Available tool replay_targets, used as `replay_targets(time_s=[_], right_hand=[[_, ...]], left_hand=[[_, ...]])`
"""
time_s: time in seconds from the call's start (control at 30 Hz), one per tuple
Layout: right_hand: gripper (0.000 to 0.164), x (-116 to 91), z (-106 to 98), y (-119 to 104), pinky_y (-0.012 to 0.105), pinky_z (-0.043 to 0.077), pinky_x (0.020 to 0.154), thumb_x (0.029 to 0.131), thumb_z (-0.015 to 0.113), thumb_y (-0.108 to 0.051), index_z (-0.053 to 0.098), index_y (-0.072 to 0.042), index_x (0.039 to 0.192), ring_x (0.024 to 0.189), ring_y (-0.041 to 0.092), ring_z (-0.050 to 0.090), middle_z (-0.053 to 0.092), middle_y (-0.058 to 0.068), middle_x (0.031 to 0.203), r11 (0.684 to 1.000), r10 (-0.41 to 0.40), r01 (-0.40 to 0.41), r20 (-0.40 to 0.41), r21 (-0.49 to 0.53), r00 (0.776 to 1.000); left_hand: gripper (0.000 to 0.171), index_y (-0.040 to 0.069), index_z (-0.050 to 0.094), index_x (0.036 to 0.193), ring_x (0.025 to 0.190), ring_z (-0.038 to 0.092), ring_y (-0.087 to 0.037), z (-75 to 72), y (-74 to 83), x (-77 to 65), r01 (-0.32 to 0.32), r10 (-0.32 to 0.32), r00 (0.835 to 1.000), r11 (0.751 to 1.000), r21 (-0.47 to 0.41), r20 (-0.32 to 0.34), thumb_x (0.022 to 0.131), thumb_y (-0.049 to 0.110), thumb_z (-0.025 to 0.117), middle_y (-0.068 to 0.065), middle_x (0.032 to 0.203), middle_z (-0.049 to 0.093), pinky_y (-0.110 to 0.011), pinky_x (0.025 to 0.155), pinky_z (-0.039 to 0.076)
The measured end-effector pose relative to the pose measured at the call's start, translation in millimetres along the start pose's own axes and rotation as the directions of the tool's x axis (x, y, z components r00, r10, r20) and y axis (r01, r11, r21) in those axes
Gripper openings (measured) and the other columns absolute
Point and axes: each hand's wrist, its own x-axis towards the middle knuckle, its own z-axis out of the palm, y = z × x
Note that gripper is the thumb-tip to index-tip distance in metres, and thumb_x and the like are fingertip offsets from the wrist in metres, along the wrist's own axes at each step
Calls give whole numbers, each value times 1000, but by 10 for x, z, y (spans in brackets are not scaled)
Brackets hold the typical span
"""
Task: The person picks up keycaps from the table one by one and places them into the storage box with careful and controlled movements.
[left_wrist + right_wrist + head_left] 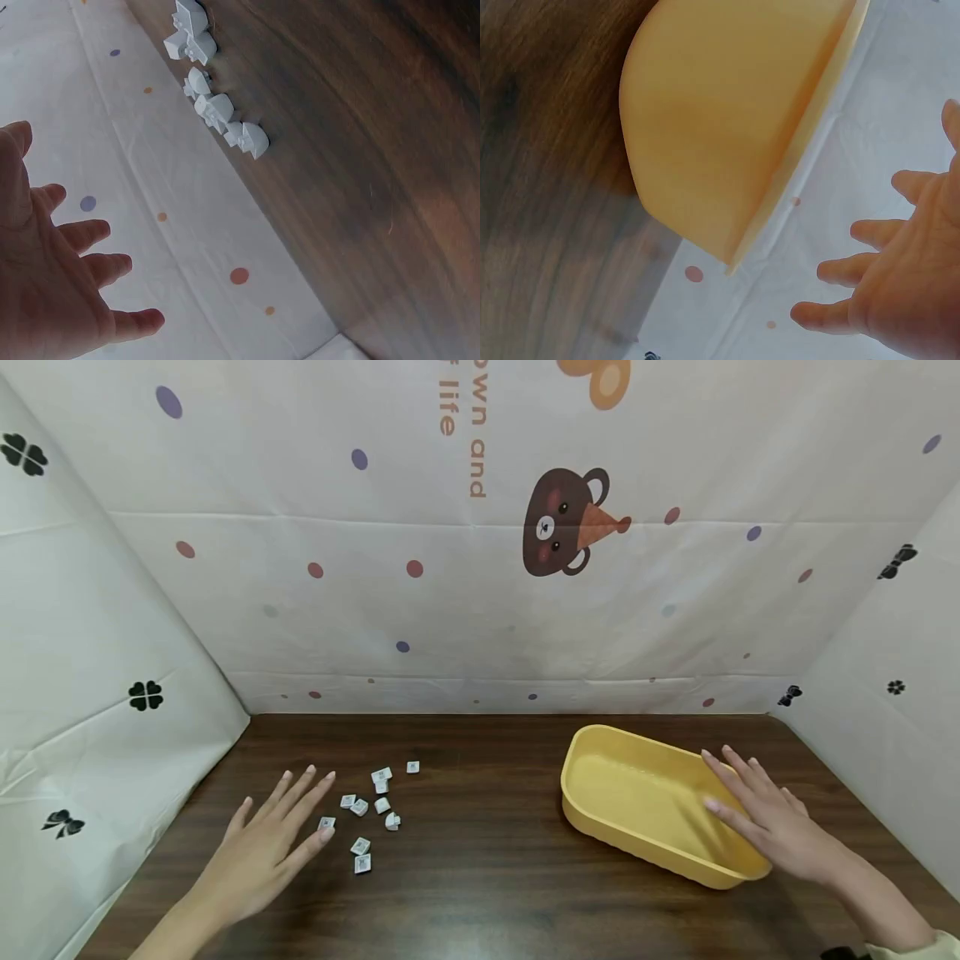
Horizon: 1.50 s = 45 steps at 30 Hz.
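Spread and holding nothing, my left hand (258, 852) hovers over the left of the table, its fingertips beside a loose group of small white pieces (362, 863). Several have flat square faces with dark marks. From the side, in the left wrist view, the white pieces (255, 140) look chunky, some with a small stub. On the right, my right hand (780, 827) has its fingers straight and overlaps the right end of a yellow plastic tub (637, 850). In the right wrist view, the tub (705, 127) stands apart from the empty palm and fingers.
Both hands are above a dark wooden table (480, 860). A white printed sheet (450, 610) with dots and a bear rises behind it, and more sheeting (97, 693) flanks it on both sides. The tub has raised walls and rounded corners.
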Motion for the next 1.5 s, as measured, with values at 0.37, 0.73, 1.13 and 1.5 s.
replay_targets(time_s=[0.37, 0.73, 1.13, 1.5], right_hand=[[58, 14, 5, 153, 72, -8, 91, 99, 37, -19, 6, -20, 148, 132, 44, -15, -6, 25, 148, 968, -22, 31, -40, 248, 999], [54, 31, 37, 323, 57, -12, 100, 101, 27, -17, -1, -15, 147, 133, 16, -13, -7, 28, 147, 931, 10, 15, -65, 366, 998], [52, 11, 77, 451, 56, -10, 100, 102, 21, -24, -6, -23, 147, 132, 20, -8, -9, 25, 147, 874, 95, -73, -23, 480, 995], [53, -8, 125, 549, 45, -9, 106, 102, 18, -31, -8, -20, 146, 132, 20, -10, -14, 22, 147, 827, 143, -136, 29, 546, 989]], left_hand=[[59, 31, 20, 145, 131, 23, -44, 32, -32, 27, 12, -18, 999, 976, -219, -26, 94, 35, 49, -13, 146, 28, -71, 90, 19], [58, 33, 16, 145, 130, 25, -42, 56, -34, 56, 39, -39, 999, 919, -392, 6, 96, 29, 47, -12, 147, 25, -65, 92, 26], [53, 25, 17, 146, 126, 30, -46, 139, -52, 123, 71, -64, 997, 870, -488, 31, 98, 28, 40, -18, 144, 30, -66, 88, 31], [52, 15, 17, 146, 124, 32, -48, 191, -84, 145, 129, -93, 991, 796, -591, 91, 100, 28, 36, -26, 140, 30, -63, 91, 32]])
